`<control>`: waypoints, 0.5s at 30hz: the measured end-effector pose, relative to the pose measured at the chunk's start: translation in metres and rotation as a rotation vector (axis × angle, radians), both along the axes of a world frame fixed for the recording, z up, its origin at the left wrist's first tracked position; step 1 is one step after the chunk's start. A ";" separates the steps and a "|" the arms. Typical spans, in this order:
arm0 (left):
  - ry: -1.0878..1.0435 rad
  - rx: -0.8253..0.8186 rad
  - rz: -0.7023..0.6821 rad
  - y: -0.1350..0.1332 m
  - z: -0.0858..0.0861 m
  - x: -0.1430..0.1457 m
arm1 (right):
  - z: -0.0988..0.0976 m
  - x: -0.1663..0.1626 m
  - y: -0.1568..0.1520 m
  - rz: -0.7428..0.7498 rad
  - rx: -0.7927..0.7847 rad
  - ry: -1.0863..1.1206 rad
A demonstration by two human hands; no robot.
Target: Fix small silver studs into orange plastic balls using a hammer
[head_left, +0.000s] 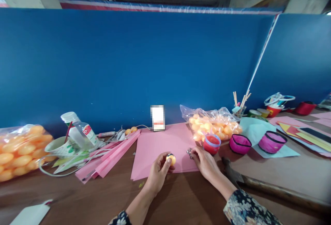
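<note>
My left hand [159, 171] is closed round a small orange ball [171, 160], which has a dark patterned patch on top. It is held over the near edge of a pink paper sheet [160, 145]. To the right, the fingers of my right hand [205, 163] are pinched together. At their tips is a small cluster of silvery bits [190, 153], too small to name; I cannot tell whether it is gripped or lies on the paper. A red cup with a lilac rim [212, 144] stands just beyond my right hand.
Clear bags of orange balls lie at left [22, 149] and behind the cup [214, 125]. A hammer [258, 183] lies by my right forearm. Two magenta fabric rings [240, 144] stand at right. A bottle [80, 132] leans in a bowl [58, 147]. A blue partition [129, 63] stands behind.
</note>
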State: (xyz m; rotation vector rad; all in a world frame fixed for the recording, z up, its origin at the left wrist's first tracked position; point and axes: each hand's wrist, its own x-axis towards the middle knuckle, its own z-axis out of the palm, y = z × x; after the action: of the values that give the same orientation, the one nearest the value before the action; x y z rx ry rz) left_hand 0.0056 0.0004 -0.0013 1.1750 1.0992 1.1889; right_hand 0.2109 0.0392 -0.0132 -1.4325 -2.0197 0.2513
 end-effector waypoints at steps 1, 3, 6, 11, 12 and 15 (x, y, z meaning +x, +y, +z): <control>-0.003 0.003 0.001 0.000 0.000 0.000 | 0.000 0.000 0.000 0.001 0.001 0.003; -0.007 0.008 0.003 0.000 0.001 0.001 | -0.001 0.000 0.000 -0.002 0.002 0.009; -0.005 0.008 0.004 0.000 0.002 0.001 | 0.000 0.000 0.000 -0.006 -0.001 0.007; -0.010 0.009 0.005 -0.001 0.004 0.001 | 0.002 0.000 -0.001 -0.012 -0.021 -0.016; -0.013 0.009 0.005 -0.001 0.004 0.001 | 0.002 0.000 -0.001 -0.011 -0.024 -0.015; -0.025 -0.002 0.006 -0.001 0.004 0.001 | 0.001 0.000 -0.001 -0.015 -0.026 -0.013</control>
State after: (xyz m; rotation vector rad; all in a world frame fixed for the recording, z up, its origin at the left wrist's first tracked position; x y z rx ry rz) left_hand 0.0066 -0.0007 0.0031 1.1531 1.0856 1.2039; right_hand 0.2111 0.0382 -0.0127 -1.4680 -2.0224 0.2629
